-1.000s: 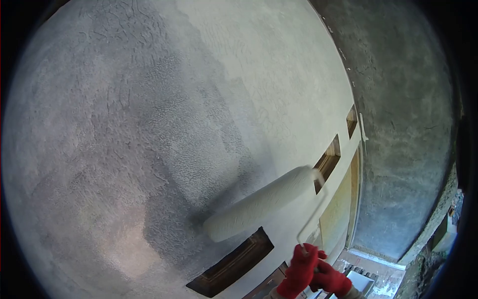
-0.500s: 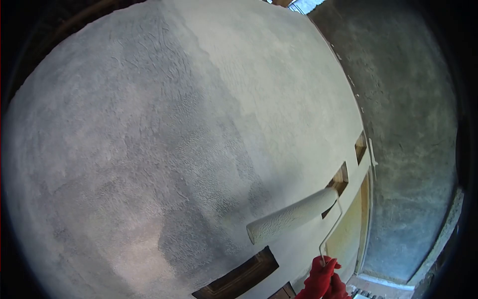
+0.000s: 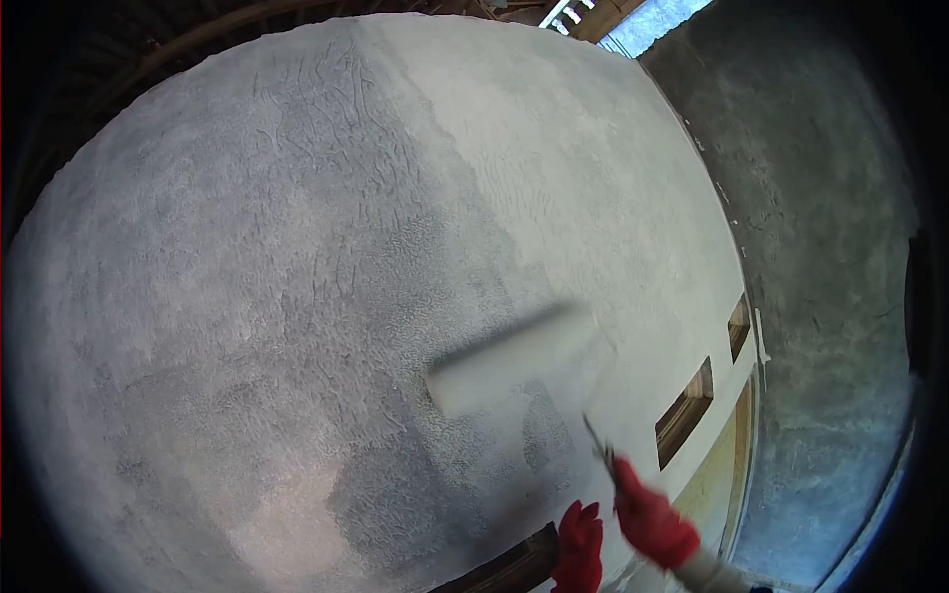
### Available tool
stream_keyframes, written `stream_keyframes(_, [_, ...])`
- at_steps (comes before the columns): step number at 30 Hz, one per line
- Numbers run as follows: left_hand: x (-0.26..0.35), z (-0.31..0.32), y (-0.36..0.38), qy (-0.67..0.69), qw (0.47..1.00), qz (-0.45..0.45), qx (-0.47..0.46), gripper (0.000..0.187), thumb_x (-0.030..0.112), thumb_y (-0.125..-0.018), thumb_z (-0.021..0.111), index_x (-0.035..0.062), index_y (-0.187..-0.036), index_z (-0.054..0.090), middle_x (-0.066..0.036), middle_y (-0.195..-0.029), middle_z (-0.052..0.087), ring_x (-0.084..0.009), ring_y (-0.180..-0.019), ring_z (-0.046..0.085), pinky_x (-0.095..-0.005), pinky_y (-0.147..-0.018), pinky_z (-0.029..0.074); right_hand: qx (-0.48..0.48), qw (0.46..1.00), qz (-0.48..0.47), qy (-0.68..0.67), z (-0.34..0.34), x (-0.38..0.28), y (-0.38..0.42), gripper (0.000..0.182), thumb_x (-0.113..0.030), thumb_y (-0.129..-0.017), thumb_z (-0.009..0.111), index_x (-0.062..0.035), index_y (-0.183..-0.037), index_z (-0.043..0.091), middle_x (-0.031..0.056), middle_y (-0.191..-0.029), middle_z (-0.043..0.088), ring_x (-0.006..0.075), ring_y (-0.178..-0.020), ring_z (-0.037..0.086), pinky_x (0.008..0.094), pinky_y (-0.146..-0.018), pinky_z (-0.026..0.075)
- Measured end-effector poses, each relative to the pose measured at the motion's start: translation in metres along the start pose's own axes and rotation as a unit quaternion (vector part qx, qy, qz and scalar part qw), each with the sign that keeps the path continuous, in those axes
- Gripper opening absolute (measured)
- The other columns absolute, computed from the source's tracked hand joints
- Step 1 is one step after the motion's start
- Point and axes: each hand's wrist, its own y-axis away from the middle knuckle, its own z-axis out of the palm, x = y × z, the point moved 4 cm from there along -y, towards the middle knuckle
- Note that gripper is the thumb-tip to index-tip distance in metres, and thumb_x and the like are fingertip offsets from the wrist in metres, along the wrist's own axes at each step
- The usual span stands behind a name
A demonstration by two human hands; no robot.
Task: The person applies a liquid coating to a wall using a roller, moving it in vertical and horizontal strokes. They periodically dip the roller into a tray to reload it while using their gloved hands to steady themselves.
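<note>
A paint roller (image 3: 509, 361) with a long pale sleeve lies against the wall (image 3: 247, 296), blurred by motion. My right hand (image 3: 652, 519), in a red glove, is closed around the roller's handle below its thin wire frame. Close by on the left, my left hand (image 3: 578, 549), also red-gloved, is raised with its fingers extended and somewhat curled. It looks apart from the handle and holds nothing I can see. Wet, textured grey coating covers the wall's middle, while the part to the right is smoother and paler.
Wood-lined recesses (image 3: 684, 413) and a smaller niche (image 3: 738, 329) are set into the wall at right. A dark framed opening (image 3: 509, 568) lies low, near my left hand. A darker grey wall (image 3: 830, 296) adjoins on the right. Roof timbers (image 3: 148, 49) show above.
The roller has moved up and left across the wall, off the recess it overlapped. My right hand rose with it. My left hand now shows separately, left of the right hand. The view has tilted upward.
</note>
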Motion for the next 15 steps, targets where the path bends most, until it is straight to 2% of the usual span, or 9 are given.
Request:
stream_keyframes(2, [-0.002, -0.016, -0.002, 0.08, 0.996, 0.03, -0.028, 0.042, 0.014, -0.097, 0.045, 0.0026, -0.135, 0.033, -0.011, -0.126, 0.048, -0.0189, -0.117, 0.046, -0.0299, -0.096, 0.04, -0.023, 0.999, 0.002, 0.031, -0.027, -0.042, -0.083, 0.06, -0.009, -0.087, 0.052, -0.0117, -0.141, 0.028, 0.0261, -0.075, 0.057, 0.039, -0.071, 0.06, 0.0439, -0.062, 0.046])
stream_keyframes(4, [0.03, -0.005, 0.006, 0.029, 0.998, 0.046, -0.03, 0.041, 0.012, -0.097, 0.044, 0.0023, -0.135, 0.033, -0.013, -0.129, 0.046, -0.0209, -0.12, 0.044, -0.0314, -0.1, 0.038, 0.033, 0.991, -0.126, 0.015, -0.04, -0.085, -0.167, 0.055, -0.012, -0.09, 0.049, -0.0149, -0.141, 0.03, 0.0271, -0.081, 0.059, 0.0404, -0.077, 0.061, 0.0414, -0.067, 0.047])
stream_keyframes(5, [0.032, -0.004, 0.007, 0.039, 0.997, 0.05, -0.033, 0.04, 0.012, -0.097, 0.043, 0.002, -0.135, 0.033, -0.013, -0.129, 0.046, -0.0215, -0.12, 0.045, -0.0323, -0.1, 0.038, 0.071, 0.981, -0.182, 0.014, -0.044, -0.11, -0.206, 0.05, -0.011, -0.09, 0.048, -0.012, -0.139, 0.036, 0.0237, -0.087, 0.061, 0.0279, -0.07, 0.062, 0.0367, -0.07, 0.047])
stream_keyframes(6, [0.034, -0.003, 0.008, 0.047, 0.997, 0.054, -0.037, 0.04, 0.012, -0.097, 0.043, 0.0016, -0.134, 0.034, -0.013, -0.129, 0.045, -0.0221, -0.12, 0.045, -0.0333, -0.1, 0.038, 0.111, 0.959, -0.251, 0.069, -0.049, -0.134, -0.244, 0.047, -0.019, -0.093, 0.045, -0.0129, -0.139, 0.036, 0.0188, -0.087, 0.062, 0.0238, -0.069, 0.06, 0.0356, -0.07, 0.047])
stream_keyframes(7, [0.036, -0.004, 0.009, 0.046, 0.997, 0.059, -0.033, 0.04, 0.012, -0.097, 0.043, 0.0016, -0.134, 0.034, -0.013, -0.129, 0.045, -0.0221, -0.12, 0.045, -0.0333, -0.1, 0.038, 0.072, 0.981, -0.16, 0.087, -0.058, -0.171, -0.265, 0.047, -0.023, -0.093, 0.043, -0.0132, -0.138, 0.037, 0.0136, -0.085, 0.06, 0.0192, -0.063, 0.056, 0.0332, -0.065, 0.047])
stream_keyframes(8, [0.039, -0.006, 0.011, -0.015, 0.997, 0.073, -0.034, 0.04, 0.013, -0.097, 0.043, 0.0012, -0.134, 0.034, -0.014, -0.129, 0.046, -0.0223, -0.119, 0.045, -0.0337, -0.099, 0.039, 0.065, 0.98, -0.182, 0.055, -0.06, -0.189, -0.293, 0.048, -0.025, -0.093, 0.042, -0.0133, -0.139, 0.036, 0.0107, -0.083, 0.057, 0.0154, -0.059, 0.051, 0.0307, -0.06, 0.045])
stream_keyframes(9, [0.043, -0.007, 0.012, -0.076, 0.993, 0.086, -0.034, 0.04, 0.014, -0.097, 0.044, 0.0007, -0.133, 0.035, -0.014, -0.129, 0.046, -0.0225, -0.118, 0.046, -0.0342, -0.099, 0.039, 0.01, 0.992, -0.128, 0.01, -0.066, -0.215, -0.3, 0.049, -0.026, -0.093, 0.042, -0.0134, -0.14, 0.035, 0.0099, -0.085, 0.057, 0.015, -0.059, 0.05, 0.0312, -0.059, 0.045])
stream_keyframes(12, [0.052, -0.012, 0.016, -0.014, 0.998, 0.051, -0.028, 0.039, 0.014, -0.097, 0.045, 0.0, -0.132, 0.036, -0.014, -0.129, 0.046, -0.0224, -0.116, 0.048, -0.0348, -0.098, 0.04, 0.03, 0.99, -0.128, 0.051, -0.073, -0.241, -0.319, 0.049, -0.027, -0.093, 0.042, -0.0129, -0.14, 0.035, 0.0092, -0.086, 0.057, 0.0152, -0.06, 0.05, 0.0313, -0.059, 0.045])
stream_keyframes(15, [0.06, -0.013, 0.024, 0.021, 0.998, 0.046, -0.033, 0.039, 0.014, -0.097, 0.045, -0.0001, -0.132, 0.036, -0.014, -0.127, 0.048, -0.0222, -0.115, 0.049, -0.0348, -0.098, 0.04, 0.009, 0.994, -0.105, 0.038, -0.072, -0.221, -0.292, 0.047, -0.026, -0.094, 0.041, -0.0124, -0.139, 0.036, 0.0103, -0.089, 0.058, 0.0155, -0.06, 0.051, 0.0318, -0.059, 0.046])
